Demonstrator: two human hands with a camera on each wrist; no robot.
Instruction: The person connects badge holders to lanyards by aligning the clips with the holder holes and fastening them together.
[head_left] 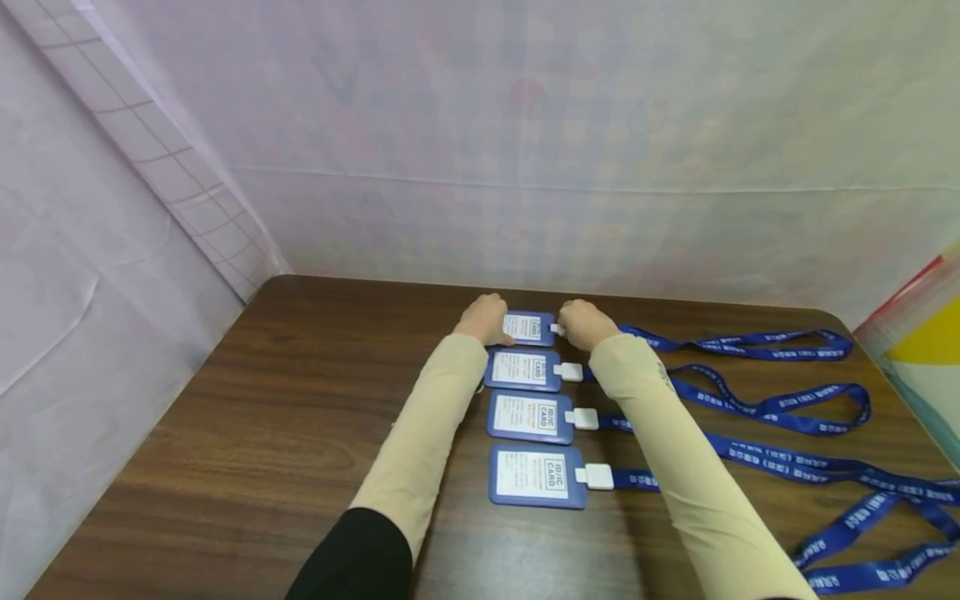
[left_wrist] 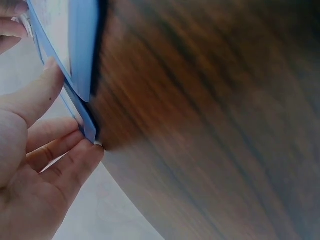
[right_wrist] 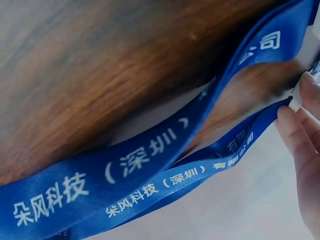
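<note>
Four-cornered blue ID card holders with white cards lie in a column in the head view. At the farthest ID card holder [head_left: 528, 328], my left hand [head_left: 483, 320] pinches the left end, thumb on the near edge and fingers at the far edge, as the left wrist view also shows. My right hand [head_left: 588, 324] pinches its white clip [head_left: 557, 330], where the blue lanyard [right_wrist: 145, 155] joins. Closer to me are a second holder [head_left: 522, 370], a third holder [head_left: 530, 416] and the nearest holder [head_left: 537, 476], each with a white clip on its right.
Blue printed lanyards [head_left: 780, 408] stretch rightward over the brown wooden table [head_left: 300, 417], some looped, the nearest one folded back at the right edge. A pale curtain [head_left: 525, 150] hangs behind the table. Something yellow [head_left: 926, 333] stands beyond the right edge.
</note>
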